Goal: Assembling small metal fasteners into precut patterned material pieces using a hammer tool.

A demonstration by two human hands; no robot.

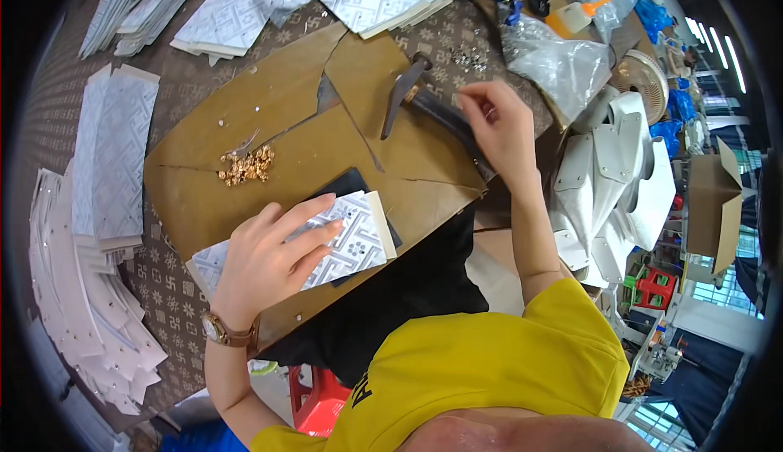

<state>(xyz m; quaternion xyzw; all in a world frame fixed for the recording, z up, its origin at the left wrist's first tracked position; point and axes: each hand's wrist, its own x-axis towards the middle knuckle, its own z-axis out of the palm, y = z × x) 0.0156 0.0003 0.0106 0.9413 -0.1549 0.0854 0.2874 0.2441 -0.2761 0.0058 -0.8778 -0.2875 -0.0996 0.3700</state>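
Left hand (265, 260) pressed flat, fingers spread, on a white patterned card piece (347, 244) lying over a black pad (352, 183) on the cracked brown cardboard sheet (326, 117) covering the tabletop (163, 281). Right hand (497, 126) raised above the dark hammer (408, 89), fingertips pinched together on something too small to make out. Small heap of gold-coloured rivets (245, 166) just left of the card, apart from both hands. Stacks of white patterned cards (98, 289) at the left and far edges.
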